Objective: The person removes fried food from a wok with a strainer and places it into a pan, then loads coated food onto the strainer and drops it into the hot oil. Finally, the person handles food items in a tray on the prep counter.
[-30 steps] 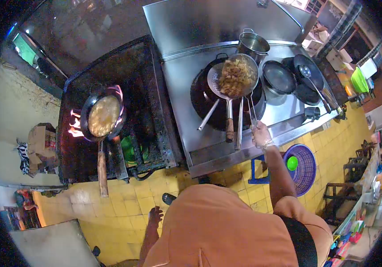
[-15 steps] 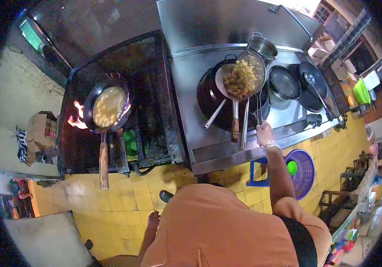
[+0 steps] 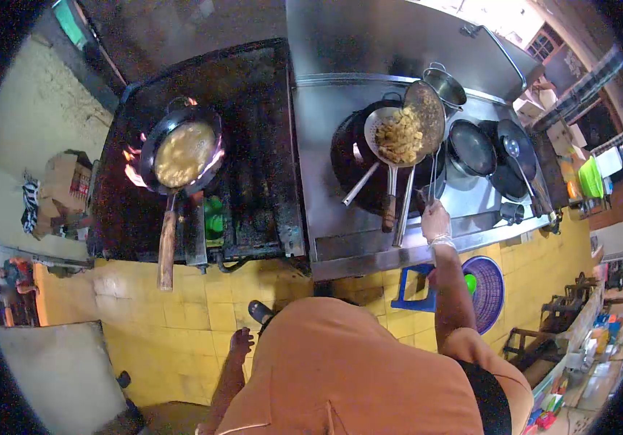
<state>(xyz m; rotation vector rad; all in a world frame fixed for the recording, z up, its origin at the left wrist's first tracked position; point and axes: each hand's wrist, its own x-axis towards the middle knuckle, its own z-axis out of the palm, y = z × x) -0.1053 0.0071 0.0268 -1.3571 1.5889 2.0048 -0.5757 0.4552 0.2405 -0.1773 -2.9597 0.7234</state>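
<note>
My right hand, in a thin clear glove, grips the long wire handle of a mesh strainer. The strainer is tipped up, with small dark bits clinging to its mesh. Beside it, golden-brown fried pieces lie in a wooden-handled perforated skimmer, which rests over a dark wok. Metal handles jut toward me from the wok area. Down at my side hangs my left hand, empty with its fingers apart, over the floor.
On the left burner, flames lick around a wok of bubbling oil with food. Right of the strainer stand a black pan, a steel pot and a ladle. A purple basket and blue stool are below.
The strainer has tilted further, and the fried pieces that spread across it now sit in the perforated skimmer. My view has shifted slightly; my left hand still hangs low.
</note>
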